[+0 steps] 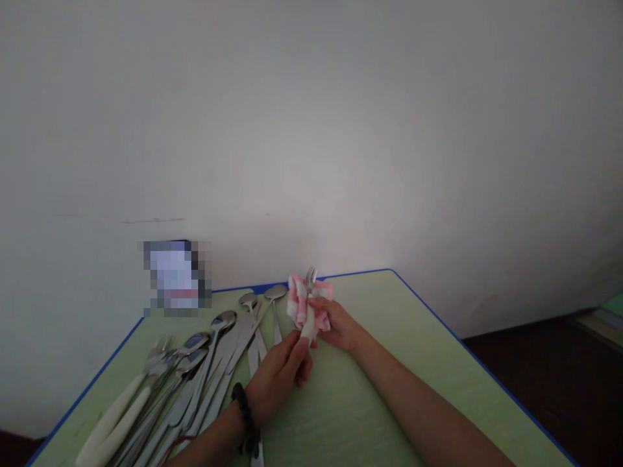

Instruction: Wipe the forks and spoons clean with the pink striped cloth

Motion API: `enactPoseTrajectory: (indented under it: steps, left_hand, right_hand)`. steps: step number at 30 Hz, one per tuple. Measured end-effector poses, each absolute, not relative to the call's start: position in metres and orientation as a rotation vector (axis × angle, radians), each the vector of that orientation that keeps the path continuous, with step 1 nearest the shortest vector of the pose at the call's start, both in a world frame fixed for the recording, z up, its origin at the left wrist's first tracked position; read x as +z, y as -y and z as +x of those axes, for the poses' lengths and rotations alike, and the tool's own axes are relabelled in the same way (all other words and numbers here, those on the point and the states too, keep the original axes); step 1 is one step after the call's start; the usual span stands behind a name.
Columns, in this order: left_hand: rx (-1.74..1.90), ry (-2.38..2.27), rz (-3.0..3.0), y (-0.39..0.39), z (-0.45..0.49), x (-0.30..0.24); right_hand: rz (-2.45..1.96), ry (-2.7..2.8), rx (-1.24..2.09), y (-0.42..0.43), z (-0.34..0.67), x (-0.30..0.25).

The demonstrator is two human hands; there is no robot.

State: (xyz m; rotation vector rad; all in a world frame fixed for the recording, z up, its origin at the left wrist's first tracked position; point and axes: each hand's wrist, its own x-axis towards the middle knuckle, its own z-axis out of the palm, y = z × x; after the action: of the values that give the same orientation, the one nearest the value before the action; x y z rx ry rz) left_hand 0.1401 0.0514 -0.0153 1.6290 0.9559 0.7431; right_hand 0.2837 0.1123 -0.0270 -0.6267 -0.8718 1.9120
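Observation:
My left hand (277,376) pinches the white handle of a small fork (309,305), whose tines point up toward the wall. My right hand (338,324) is closed on a pink and white cloth (302,301) that is wrapped round the fork's metal neck. Both hands are above the far middle of the green table (403,363). A dark band sits on my left wrist.
Several spoons, knives and white-handled pieces of cutlery (195,376) lie fanned out on the table's left half, next to my left forearm. A blurred box (175,275) stands at the far left by the wall. The table has a blue edge; dark floor lies to its right.

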Motion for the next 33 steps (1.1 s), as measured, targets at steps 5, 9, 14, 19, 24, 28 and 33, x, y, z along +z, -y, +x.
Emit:
enactPoseTrajectory:
  steps: [5, 9, 14, 19, 24, 28, 33]
  left_hand:
    - [0.725, -1.002, 1.723, -0.0517, 0.1400, -0.0122]
    - [0.724, -1.023, 1.736, -0.0519, 0.1399, -0.0106]
    - [0.760, -1.031, 1.664, -0.0538, 0.1409, -0.0142]
    - [0.762, -1.037, 1.633, -0.0542, 0.1405, -0.0156]
    - [0.789, -1.126, 1.698, -0.0547, 0.1391, -0.0171]
    - [0.790, -1.148, 1.733, -0.0560, 0.1388, -0.0190]
    - [0.791, -1.184, 1.731, -0.0552, 0.1398, -0.0161]
  right_hand:
    - [-0.669, 0.843, 1.903, -0.1120, 0.2816, -0.0246]
    - [-0.663, 0.825, 1.914, -0.1102, 0.2813, -0.0216]
    - [-0.642, 0.801, 1.952, -0.1112, 0.2824, -0.0222]
    - [-0.647, 0.805, 1.943, -0.1109, 0.2830, -0.0215]
    - [-0.648, 0.800, 1.949, -0.1098, 0.2836, -0.0216]
    - [-0.686, 0.807, 1.925, -0.1104, 0.2831, -0.0233]
    - [-0.702, 0.820, 1.896, -0.1101, 0.2813, -0.0228]
